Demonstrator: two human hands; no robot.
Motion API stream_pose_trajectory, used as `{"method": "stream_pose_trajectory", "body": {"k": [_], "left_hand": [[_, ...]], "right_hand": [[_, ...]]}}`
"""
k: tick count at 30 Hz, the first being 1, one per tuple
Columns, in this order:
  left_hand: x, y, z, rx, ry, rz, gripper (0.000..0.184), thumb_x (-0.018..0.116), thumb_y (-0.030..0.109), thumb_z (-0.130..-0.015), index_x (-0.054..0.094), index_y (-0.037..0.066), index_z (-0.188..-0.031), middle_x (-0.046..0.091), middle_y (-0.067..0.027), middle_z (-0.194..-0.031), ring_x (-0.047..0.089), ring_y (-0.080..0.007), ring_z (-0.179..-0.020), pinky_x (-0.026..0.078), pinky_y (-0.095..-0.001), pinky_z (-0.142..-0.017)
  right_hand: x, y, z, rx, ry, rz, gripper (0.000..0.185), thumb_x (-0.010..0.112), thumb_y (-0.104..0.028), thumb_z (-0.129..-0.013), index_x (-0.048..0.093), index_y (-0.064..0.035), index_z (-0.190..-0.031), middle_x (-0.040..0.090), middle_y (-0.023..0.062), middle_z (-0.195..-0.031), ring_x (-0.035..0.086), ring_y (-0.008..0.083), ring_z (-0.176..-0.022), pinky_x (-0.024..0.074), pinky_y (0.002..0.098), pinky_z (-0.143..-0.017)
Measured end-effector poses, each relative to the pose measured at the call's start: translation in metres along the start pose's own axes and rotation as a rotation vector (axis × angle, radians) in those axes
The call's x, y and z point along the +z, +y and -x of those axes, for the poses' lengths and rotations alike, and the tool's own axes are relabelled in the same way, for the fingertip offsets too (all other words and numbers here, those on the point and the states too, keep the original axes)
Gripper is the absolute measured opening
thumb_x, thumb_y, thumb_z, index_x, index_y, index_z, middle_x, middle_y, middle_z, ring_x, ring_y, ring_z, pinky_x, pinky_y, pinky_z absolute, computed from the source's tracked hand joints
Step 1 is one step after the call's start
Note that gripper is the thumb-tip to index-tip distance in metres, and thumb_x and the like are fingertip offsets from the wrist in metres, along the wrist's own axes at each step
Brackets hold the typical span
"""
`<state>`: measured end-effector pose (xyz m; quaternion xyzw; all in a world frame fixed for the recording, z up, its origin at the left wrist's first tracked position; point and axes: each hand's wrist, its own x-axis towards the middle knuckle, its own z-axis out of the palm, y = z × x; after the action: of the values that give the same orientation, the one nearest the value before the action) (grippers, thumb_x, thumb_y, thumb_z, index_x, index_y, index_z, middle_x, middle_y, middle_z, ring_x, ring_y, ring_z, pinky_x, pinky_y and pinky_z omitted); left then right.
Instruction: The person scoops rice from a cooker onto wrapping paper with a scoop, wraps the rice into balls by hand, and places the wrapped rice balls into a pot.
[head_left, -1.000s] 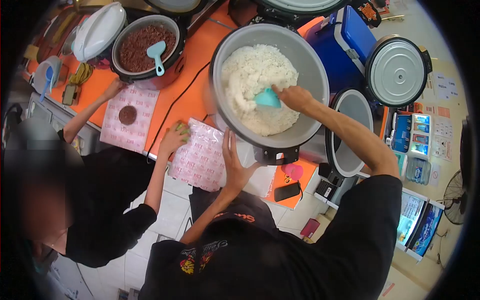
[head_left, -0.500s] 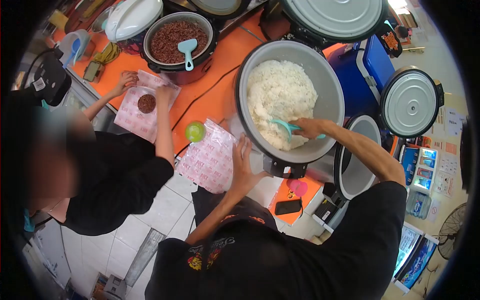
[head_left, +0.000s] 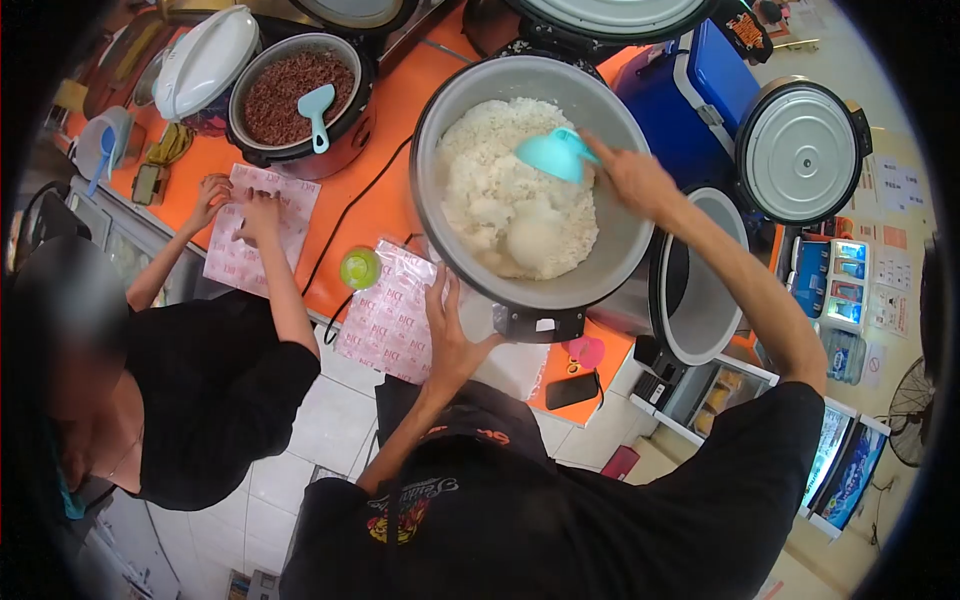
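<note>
- The right hand (head_left: 638, 183) is closed around the handle of a turquoise scoop (head_left: 553, 155), over the white rice (head_left: 480, 195) in the big pot (head_left: 622, 215).
- The left hand (head_left: 458, 338) is spread wide, thumb apart, at the pot's near-left side; whether it presses the pot I cannot tell.
- Printed sheets (head_left: 383, 322) lie just left of the pot, beside a green cup (head_left: 360, 268).
- Farther left of the pot, a co-worker's hands (head_left: 262, 217) are over another printed sheet (head_left: 300, 200) on the orange surface (head_left: 390, 110).

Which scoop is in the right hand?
The turquoise scoop, over the white rice; the pale scoop rests on the dark-red rice, unheld.
</note>
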<state>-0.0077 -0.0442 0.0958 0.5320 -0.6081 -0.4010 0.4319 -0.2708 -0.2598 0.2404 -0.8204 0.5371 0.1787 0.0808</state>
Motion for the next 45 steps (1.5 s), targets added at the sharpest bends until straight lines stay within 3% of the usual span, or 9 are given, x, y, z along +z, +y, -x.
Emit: {"method": "stream_pose_trajectory", "body": {"k": [4, 15, 21, 24, 27, 30, 36, 39, 45], "left_hand": [[0.000, 0.001, 0.000, -0.017, -0.006, 0.007, 0.126, 0.091, 0.016, -0.053, 0.016, 0.006, -0.152, 0.017, -0.0255, -0.155, 0.019, -0.0421, -0.143, 0.013, -0.0590, -0.115], [0.005, -0.011, 0.000, 0.048, 0.048, 0.032, 0.126, 0.093, 0.022, -0.050, 0.020, 0.005, -0.151, 0.019, -0.0261, -0.154, 0.021, -0.0422, -0.142, 0.015, -0.0567, -0.115], [0.004, -0.011, 0.000, 0.045, 0.059, 0.032, 0.126, 0.094, 0.023, -0.049, 0.021, 0.004, -0.151, 0.021, -0.0266, -0.152, 0.022, -0.0420, -0.141, 0.016, -0.0569, -0.115], [0.005, -0.011, 0.001, 0.037, 0.051, 0.002, 0.125, 0.094, 0.021, -0.048, 0.023, 0.003, -0.150, 0.022, -0.0257, -0.151, 0.023, -0.0414, -0.141, 0.017, -0.0550, -0.116], [0.004, -0.011, 0.001, 0.021, 0.032, 0.020, 0.126, 0.094, 0.023, -0.047, 0.023, 0.004, -0.150, 0.020, -0.0256, -0.152, 0.022, -0.0419, -0.142, 0.019, -0.0571, -0.115], [0.003, -0.007, -0.001, 0.029, 0.025, -0.002, 0.124, 0.093, 0.015, -0.048, 0.023, 0.002, -0.149, 0.021, -0.0255, -0.150, 0.023, -0.0422, -0.141, 0.024, -0.0520, -0.114], [0.003, -0.004, 0.001, -0.005, 0.013, -0.017, 0.125, 0.092, 0.011, -0.049, 0.019, 0.002, -0.150, 0.020, -0.0224, -0.150, 0.022, -0.0389, -0.141, 0.025, -0.0474, -0.116], [0.004, -0.002, 0.000, -0.009, 0.029, -0.009, 0.124, 0.092, 0.012, -0.050, 0.020, 0.002, -0.150, 0.021, -0.0218, -0.149, 0.022, -0.0380, -0.141, 0.025, -0.0471, -0.116], [0.006, 0.000, 0.001, -0.027, 0.042, -0.016, 0.121, 0.092, 0.016, -0.050, 0.024, 0.004, -0.150, 0.023, -0.0227, -0.152, 0.023, -0.0395, -0.141, 0.018, -0.0533, -0.116]], "right_hand": [[0.072, 0.052, -0.013, -0.127, -0.062, 0.480, 0.049, 0.054, -0.015, -0.088, 0.048, 0.0018, -0.134, 0.069, 0.0155, -0.089, 0.069, 0.0336, -0.078, 0.0544, 0.0458, -0.068], [0.101, 0.019, -0.050, -0.176, -0.945, -0.203, 0.030, 0.049, -0.023, -0.098, 0.055, 0.0006, -0.116, 0.064, 0.0175, -0.079, 0.065, 0.0275, -0.060, 0.0523, 0.0391, -0.049], [0.058, -0.011, -0.006, 0.001, -0.981, -0.571, 0.040, 0.051, -0.025, -0.099, 0.050, -0.0040, -0.133, 0.048, 0.0006, -0.059, 0.049, 0.0106, -0.053, 0.0460, 0.0285, -0.051], [0.028, 0.004, 0.015, 0.035, -0.799, -0.756, 0.041, 0.053, -0.023, -0.098, 0.048, -0.0047, -0.135, 0.056, 0.0077, -0.062, 0.058, 0.0200, -0.055, 0.0488, 0.0351, -0.053], [0.039, 0.006, 0.027, -0.370, 0.235, -0.424, 0.043, 0.055, -0.020, -0.096, 0.047, -0.0059, -0.136, 0.064, 0.0161, -0.072, 0.065, 0.0345, -0.064, 0.0507, 0.0440, -0.058], [-0.007, -0.008, 0.035, -0.216, 0.104, -0.253, 0.044, 0.055, -0.019, -0.095, 0.047, -0.0076, -0.136, 0.067, 0.0209, -0.088, 0.064, 0.0436, -0.076, 0.0514, 0.0492, -0.066], [0.053, 0.035, -0.007, -0.013, 0.111, 0.479, 0.037, 0.059, -0.016, -0.087, 0.062, -0.0025, -0.121, 0.072, 0.0157, -0.093, 0.070, 0.0331, -0.076, 0.0546, 0.0453, -0.066], [0.150, 0.036, -0.038, 0.033, -0.116, 0.465, 0.026, 0.060, -0.016, -0.083, 0.072, -0.0017, -0.101, 0.073, 0.0131, -0.091, 0.072, 0.0282, -0.083, 0.0560, 0.0428, -0.066], [0.113, 0.039, -0.057, -0.276, -0.700, 0.253, 0.026, 0.059, -0.024, -0.089, 0.071, -0.0006, -0.090, 0.071, 0.0174, -0.085, 0.069, 0.0319, -0.078, 0.0535, 0.0442, -0.065]]}}
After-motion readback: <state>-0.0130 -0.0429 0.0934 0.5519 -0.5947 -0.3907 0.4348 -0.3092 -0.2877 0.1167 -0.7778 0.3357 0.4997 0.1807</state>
